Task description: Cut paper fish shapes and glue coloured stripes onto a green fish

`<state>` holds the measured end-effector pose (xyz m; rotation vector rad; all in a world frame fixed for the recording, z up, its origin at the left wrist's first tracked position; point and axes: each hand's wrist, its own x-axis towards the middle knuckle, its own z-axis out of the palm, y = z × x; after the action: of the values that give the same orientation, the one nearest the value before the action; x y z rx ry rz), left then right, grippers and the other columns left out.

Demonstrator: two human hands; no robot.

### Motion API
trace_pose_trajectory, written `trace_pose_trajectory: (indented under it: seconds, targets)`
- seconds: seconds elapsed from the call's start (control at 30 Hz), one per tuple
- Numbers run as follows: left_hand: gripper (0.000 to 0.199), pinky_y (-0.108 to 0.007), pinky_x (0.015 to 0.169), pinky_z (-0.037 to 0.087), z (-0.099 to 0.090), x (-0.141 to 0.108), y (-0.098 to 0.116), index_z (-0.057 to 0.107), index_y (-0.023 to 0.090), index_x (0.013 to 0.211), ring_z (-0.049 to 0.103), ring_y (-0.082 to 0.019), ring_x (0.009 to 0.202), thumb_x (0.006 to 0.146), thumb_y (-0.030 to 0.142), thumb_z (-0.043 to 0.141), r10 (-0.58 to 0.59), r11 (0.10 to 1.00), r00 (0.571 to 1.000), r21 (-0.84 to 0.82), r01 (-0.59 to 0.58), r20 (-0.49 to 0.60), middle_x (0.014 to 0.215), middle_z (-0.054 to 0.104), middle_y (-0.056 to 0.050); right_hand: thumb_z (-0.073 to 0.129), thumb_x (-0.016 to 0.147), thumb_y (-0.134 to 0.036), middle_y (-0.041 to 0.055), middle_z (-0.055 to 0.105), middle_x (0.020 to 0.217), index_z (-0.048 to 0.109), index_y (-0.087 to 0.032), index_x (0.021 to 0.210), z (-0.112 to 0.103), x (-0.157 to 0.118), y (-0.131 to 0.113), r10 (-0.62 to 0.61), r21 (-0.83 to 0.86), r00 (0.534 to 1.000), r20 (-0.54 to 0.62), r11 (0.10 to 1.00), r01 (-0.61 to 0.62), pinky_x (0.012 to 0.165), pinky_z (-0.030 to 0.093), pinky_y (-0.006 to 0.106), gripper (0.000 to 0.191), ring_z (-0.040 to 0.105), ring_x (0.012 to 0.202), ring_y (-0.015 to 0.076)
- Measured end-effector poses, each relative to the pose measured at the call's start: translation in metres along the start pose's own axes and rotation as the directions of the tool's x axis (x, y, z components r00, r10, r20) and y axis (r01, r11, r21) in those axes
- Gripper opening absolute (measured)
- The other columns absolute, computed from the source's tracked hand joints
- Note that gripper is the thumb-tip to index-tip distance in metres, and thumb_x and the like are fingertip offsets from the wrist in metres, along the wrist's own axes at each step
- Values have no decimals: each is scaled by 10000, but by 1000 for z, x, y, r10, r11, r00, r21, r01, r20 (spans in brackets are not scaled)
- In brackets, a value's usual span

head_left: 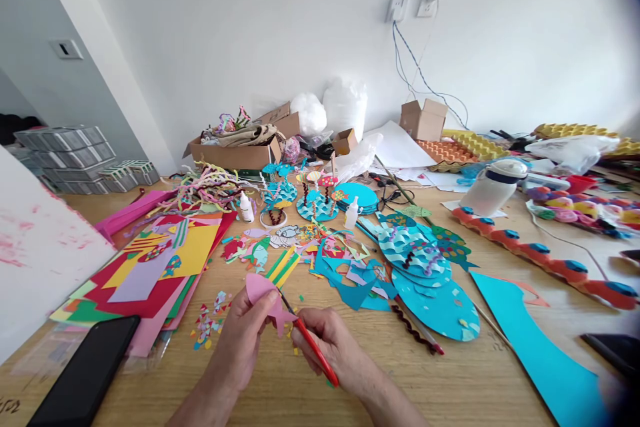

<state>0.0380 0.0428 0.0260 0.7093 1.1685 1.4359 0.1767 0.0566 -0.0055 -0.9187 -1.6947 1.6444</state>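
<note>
Near the front of the table, my left hand (243, 328) pinches a piece of pink paper (260, 288) between thumb and fingers. Scissors with red handles (316, 351) are in my right hand (327, 340), its fingers wrapped round the loops. Their dark blades reach into the pink paper, which curls around them and partly hides the tips. Just beyond lie green, yellow and white paper strips (284, 266). Small coloured paper scraps (207, 327) are scattered left of my left hand. Blue paper offcuts (350, 280) lie behind my right hand.
A stack of coloured paper (145, 287) and a black phone (87, 370) lie at left. Glue bottles (247, 207) stand among paper fish mid-table. Blue paper discs (435, 300), an orange egg-carton strip (525, 250) and a white-lidded jar (493, 187) are at right. Boxes (235, 154) line the wall.
</note>
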Motion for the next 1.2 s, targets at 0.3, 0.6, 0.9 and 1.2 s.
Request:
trace_pose_trajectory:
  seconds: [0.3, 0.6, 0.9, 1.2]
  targets:
    - [205, -194, 482, 371, -6, 4, -6, 526, 168, 556, 426, -94, 506, 615, 295, 676, 55, 992, 998, 113, -57, 16, 505, 494, 50, 477, 818, -290, -79, 383, 421, 400, -178, 550, 1, 0, 0, -12, 2, 1000, 12, 1000, 12, 348, 266, 140, 300, 347, 357, 38]
    - [191, -201, 512, 367, -5, 3, -7, 513, 170, 577, 412, -98, 527, 644, 291, 644, 42, 991, 998, 128, -47, 43, 521, 479, 52, 501, 810, -312, -81, 354, 430, 376, -186, 547, 0, 0, 0, 5, 2, 1000, 0, 1000, -5, 344, 236, 156, 317, 323, 364, 44]
    - [221, -212, 513, 363, -14, 7, -5, 508, 168, 581, 417, -105, 544, 639, 326, 650, 23, 980, 997, 197, -36, 70, 545, 466, 47, 507, 814, -428, -79, 265, 482, 346, -183, 543, -3, -1, -5, -21, -137, 1000, -6, 990, 20, 396, 167, 189, 399, 238, 437, 51]
    - [219, -212, 508, 376, -12, 4, 2, 523, 168, 592, 408, -107, 544, 666, 331, 649, 58, 984, 994, 165, -74, 95, 552, 468, 42, 496, 814, -468, -74, 254, 488, 358, -184, 548, -2, -2, -7, -29, -175, 1000, -2, 984, 28, 401, 161, 196, 413, 227, 449, 58]
